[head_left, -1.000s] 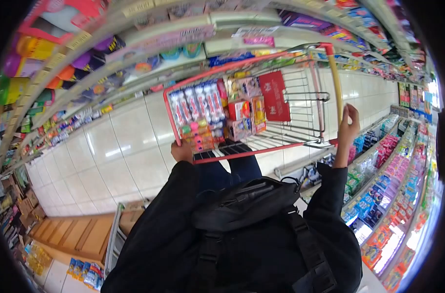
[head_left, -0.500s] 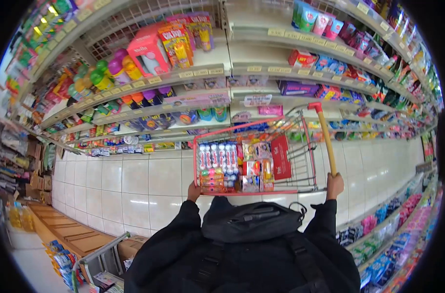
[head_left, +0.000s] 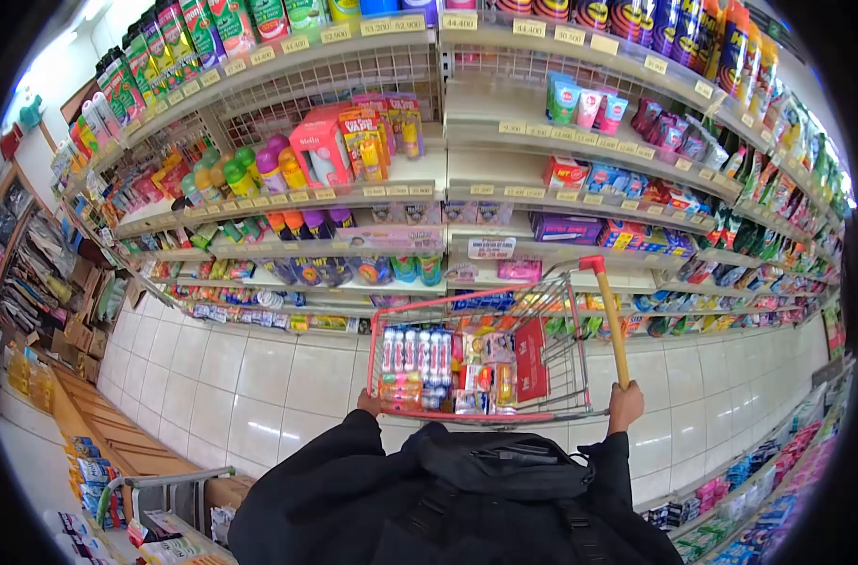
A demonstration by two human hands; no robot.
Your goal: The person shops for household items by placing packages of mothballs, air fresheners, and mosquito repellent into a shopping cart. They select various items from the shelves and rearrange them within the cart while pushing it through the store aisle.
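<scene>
A metal shopping cart [head_left: 420, 414] with a red rim stands sideways in front of me. My left hand [head_left: 369, 402] is closed on the rim at the cart's near left corner. At the other end, my right hand [head_left: 625, 405] wraps round the near end of the yellow cart handle [head_left: 613, 320]. Inside the basket lie several white-and-red cylindrical packs [head_left: 417, 350], orange packs [head_left: 401, 391] and mixed boxes and pouches [head_left: 476, 379]. A red panel [head_left: 532, 360] is fixed at the basket's handle end.
Stocked shelves [head_left: 354, 195] curve along the far side of the tiled aisle [head_left: 250, 377]. Behind me on the right runs another shelf row [head_left: 740, 499]. A wooden platform [head_left: 109, 414] and a grey metal frame [head_left: 165, 478] stand at left.
My view has tilted up, so the upper shelf of bottles and cans now shows and the cart sits lower in view. Both hands keep their holds on the cart.
</scene>
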